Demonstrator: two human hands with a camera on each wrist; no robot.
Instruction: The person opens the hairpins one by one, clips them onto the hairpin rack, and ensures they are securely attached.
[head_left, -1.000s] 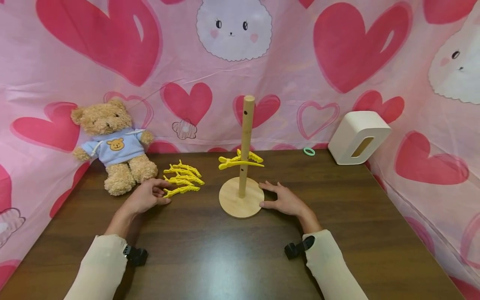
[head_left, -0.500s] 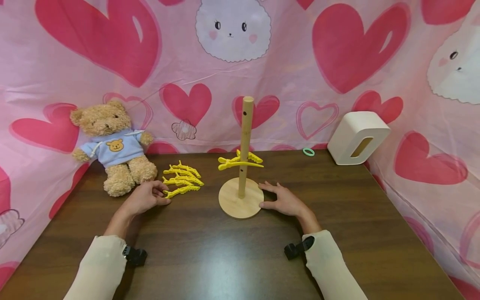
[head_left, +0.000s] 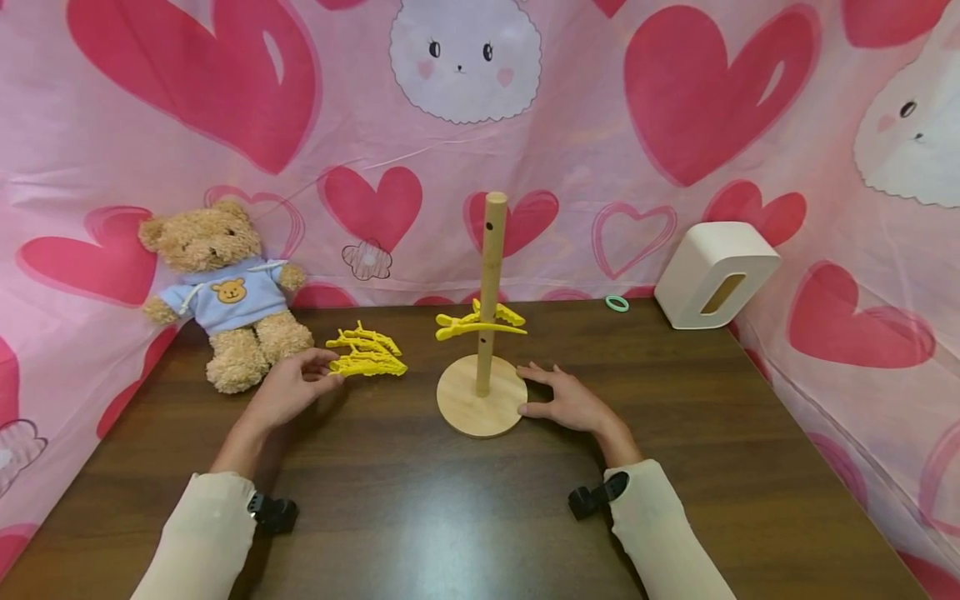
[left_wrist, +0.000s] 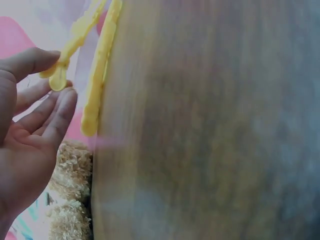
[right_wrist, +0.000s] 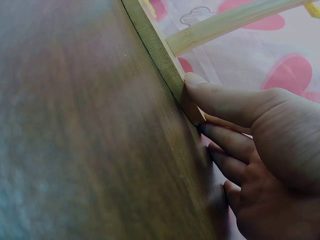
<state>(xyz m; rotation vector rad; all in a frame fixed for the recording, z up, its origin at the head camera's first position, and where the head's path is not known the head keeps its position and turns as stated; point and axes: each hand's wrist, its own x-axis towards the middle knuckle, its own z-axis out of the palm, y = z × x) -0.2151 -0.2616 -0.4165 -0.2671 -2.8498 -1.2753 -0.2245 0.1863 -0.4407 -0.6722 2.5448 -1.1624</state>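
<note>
Between thumb and fingertips, my left hand (head_left: pixel 292 387) pinches the end of a yellow hair clip (left_wrist: pixel 75 45). In the left wrist view that clip is raised at an angle, apart from another yellow clip (left_wrist: pixel 100 70) lying on the table. Several yellow clips (head_left: pixel 367 340) lie bunched by the hand in the head view. My right hand (head_left: pixel 573 400) touches the right rim of the round base (head_left: pixel 468 412) of a wooden stand, its thumb and fingers fairly straight. Yellow clips (head_left: pixel 465 331) sit across the stand's upright post (head_left: pixel 492 258).
A teddy bear (head_left: pixel 232 292) in a blue top sits behind my left hand. At the back right are a white box (head_left: pixel 712 271) with an oblong opening and a small green ring (head_left: pixel 617 303). A pink printed cloth (head_left: pixel 585 150) hangs behind the table (head_left: pixel 375 500).
My left hand has taken hold of the nearest yellow clip and lifted it slightly, up towards the others. The right hand and the stand have not moved.
</note>
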